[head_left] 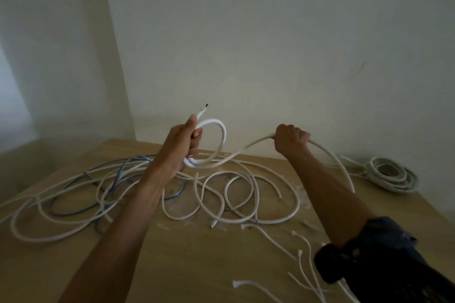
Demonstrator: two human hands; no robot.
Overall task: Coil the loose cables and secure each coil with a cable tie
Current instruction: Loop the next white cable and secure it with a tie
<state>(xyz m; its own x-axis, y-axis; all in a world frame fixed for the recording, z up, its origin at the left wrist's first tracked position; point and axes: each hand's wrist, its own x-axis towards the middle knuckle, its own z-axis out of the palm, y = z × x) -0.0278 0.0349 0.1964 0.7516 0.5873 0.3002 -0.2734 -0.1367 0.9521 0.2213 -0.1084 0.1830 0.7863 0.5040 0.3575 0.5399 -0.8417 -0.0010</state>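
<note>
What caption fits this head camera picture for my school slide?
Left hand holds a small loop of white cable while the right hand grips its slack above a cable-strewn table.

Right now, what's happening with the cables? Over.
Left grip holds white cable, one loop made. Right grip clutches same cable further along. Loose tangle on table; ties untouched.

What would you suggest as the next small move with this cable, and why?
Probably swing the right hand across to the left hand and lay its stretch of white cable in as another loop: the left hand grips only a small loop, while more cable trails from the right hand toward the table.
</note>
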